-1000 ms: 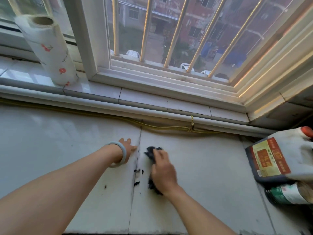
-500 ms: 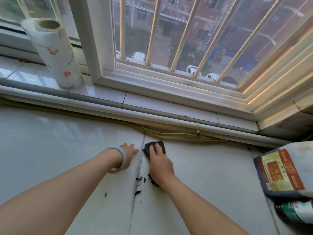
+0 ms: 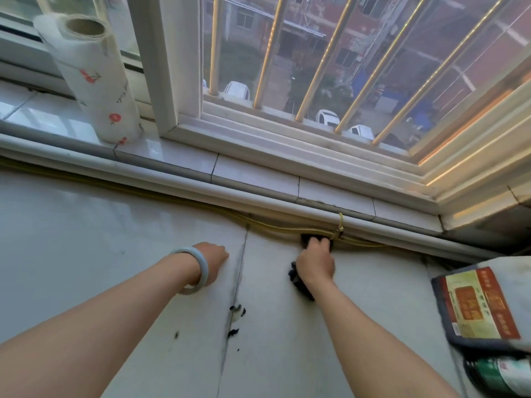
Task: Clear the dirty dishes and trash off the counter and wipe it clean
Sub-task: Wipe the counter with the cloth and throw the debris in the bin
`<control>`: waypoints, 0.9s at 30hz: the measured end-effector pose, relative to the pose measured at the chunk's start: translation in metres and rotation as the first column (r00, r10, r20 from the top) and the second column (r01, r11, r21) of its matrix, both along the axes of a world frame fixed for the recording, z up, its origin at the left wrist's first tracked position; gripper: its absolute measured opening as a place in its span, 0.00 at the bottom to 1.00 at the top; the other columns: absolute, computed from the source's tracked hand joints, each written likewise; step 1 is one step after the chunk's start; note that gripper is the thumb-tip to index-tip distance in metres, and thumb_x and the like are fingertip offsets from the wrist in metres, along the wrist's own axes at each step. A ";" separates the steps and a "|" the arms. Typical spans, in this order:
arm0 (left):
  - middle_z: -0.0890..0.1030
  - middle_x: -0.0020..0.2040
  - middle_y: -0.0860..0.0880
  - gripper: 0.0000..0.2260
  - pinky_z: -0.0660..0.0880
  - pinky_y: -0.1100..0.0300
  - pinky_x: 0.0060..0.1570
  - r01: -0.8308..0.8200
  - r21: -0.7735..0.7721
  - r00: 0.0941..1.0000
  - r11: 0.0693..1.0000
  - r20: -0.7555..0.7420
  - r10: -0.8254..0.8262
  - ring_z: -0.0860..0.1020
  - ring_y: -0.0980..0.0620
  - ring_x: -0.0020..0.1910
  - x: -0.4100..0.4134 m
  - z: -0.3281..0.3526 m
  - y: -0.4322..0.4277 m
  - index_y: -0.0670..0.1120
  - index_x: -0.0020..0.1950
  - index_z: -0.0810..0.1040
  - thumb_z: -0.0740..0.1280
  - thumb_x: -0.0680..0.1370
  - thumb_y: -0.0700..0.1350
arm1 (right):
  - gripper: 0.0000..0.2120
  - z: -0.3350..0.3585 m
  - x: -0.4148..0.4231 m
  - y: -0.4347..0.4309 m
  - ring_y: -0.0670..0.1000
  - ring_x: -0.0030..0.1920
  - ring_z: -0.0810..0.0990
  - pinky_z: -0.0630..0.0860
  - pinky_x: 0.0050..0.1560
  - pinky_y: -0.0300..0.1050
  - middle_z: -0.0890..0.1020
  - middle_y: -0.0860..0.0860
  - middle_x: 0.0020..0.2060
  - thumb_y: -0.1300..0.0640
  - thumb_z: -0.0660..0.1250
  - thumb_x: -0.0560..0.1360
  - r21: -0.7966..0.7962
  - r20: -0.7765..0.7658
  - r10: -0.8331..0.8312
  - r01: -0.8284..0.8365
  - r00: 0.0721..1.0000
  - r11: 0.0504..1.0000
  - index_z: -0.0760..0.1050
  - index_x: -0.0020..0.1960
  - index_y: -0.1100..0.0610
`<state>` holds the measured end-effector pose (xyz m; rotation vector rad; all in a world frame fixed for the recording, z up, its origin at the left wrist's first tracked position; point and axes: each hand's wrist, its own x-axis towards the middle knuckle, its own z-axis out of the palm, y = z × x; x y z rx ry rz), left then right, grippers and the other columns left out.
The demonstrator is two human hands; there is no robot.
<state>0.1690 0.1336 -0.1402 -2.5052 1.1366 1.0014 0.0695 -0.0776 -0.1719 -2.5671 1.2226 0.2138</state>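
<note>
My right hand point(image 3: 316, 261) presses a dark cloth point(image 3: 298, 282) flat on the pale counter point(image 3: 115, 239), fingertips at the back edge by the yellow cord point(image 3: 287, 227). The cloth shows ahead of the fingers and behind the wrist. My left hand point(image 3: 214, 261), with a pale bangle on the wrist, rests palm down on the counter left of the seam. Small dark bits of dirt point(image 3: 236, 310) lie along the seam nearer to me.
A paper towel roll point(image 3: 94, 81) stands on the tiled window sill at the back left. A large jug with a red and yellow label point(image 3: 482, 305) and a green bottle point(image 3: 500, 374) sit at the right edge. Barred window behind.
My right hand has pushed the cloth away from me and to the right, up to the back edge by the cord. The left hand stayed in place. The dirt bits now lie uncovered.
</note>
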 end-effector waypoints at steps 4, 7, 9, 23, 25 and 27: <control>0.65 0.75 0.47 0.27 0.64 0.57 0.70 -0.183 -0.092 0.982 0.979 0.020 0.185 0.65 0.47 0.72 0.012 0.000 0.019 0.47 0.77 0.61 0.54 0.78 0.33 | 0.16 -0.007 0.040 0.070 0.62 0.51 0.77 0.67 0.41 0.47 0.67 0.57 0.65 0.63 0.55 0.78 0.039 0.021 0.253 -0.254 0.967 0.966 0.69 0.65 0.58; 0.62 0.75 0.45 0.26 0.64 0.54 0.70 -0.220 -0.073 0.973 0.973 0.059 0.224 0.64 0.45 0.73 0.015 -0.005 0.036 0.45 0.75 0.63 0.55 0.77 0.32 | 0.22 -0.009 0.046 0.077 0.61 0.56 0.76 0.72 0.46 0.48 0.64 0.53 0.71 0.59 0.57 0.79 0.087 0.046 0.432 -0.434 0.901 0.897 0.64 0.73 0.54; 0.61 0.75 0.44 0.25 0.65 0.53 0.69 -0.211 -0.047 0.974 0.976 0.072 0.214 0.63 0.45 0.72 0.017 -0.006 0.042 0.45 0.74 0.65 0.57 0.77 0.33 | 0.26 -0.009 0.041 0.067 0.58 0.65 0.73 0.74 0.58 0.49 0.61 0.48 0.75 0.58 0.58 0.78 0.119 0.049 0.593 -0.594 0.804 0.796 0.62 0.76 0.50; 0.62 0.76 0.46 0.23 0.57 0.58 0.73 -0.367 -0.357 0.924 0.859 -0.038 0.380 0.60 0.48 0.75 -0.018 -0.015 0.092 0.47 0.77 0.60 0.53 0.82 0.38 | 0.23 -0.001 -0.055 0.058 0.48 0.69 0.71 0.65 0.70 0.38 0.72 0.44 0.69 0.68 0.61 0.74 0.223 0.383 0.539 -0.641 0.750 0.734 0.76 0.67 0.54; 0.61 0.77 0.47 0.21 0.54 0.60 0.73 -0.418 -0.445 0.897 0.792 -0.064 0.437 0.57 0.50 0.76 -0.024 -0.022 0.109 0.46 0.77 0.60 0.53 0.83 0.40 | 0.24 -0.001 -0.072 0.033 0.50 0.70 0.69 0.64 0.68 0.39 0.70 0.46 0.71 0.67 0.61 0.75 0.146 0.295 0.381 -0.436 0.876 0.888 0.74 0.69 0.54; 0.61 0.77 0.48 0.21 0.52 0.61 0.72 -0.453 -0.504 0.875 0.735 -0.093 0.476 0.56 0.52 0.77 -0.030 -0.028 0.120 0.45 0.76 0.61 0.54 0.82 0.40 | 0.25 -0.009 -0.084 0.039 0.54 0.70 0.69 0.68 0.65 0.45 0.65 0.48 0.75 0.64 0.60 0.76 0.093 0.140 0.304 -0.319 0.942 0.943 0.69 0.72 0.53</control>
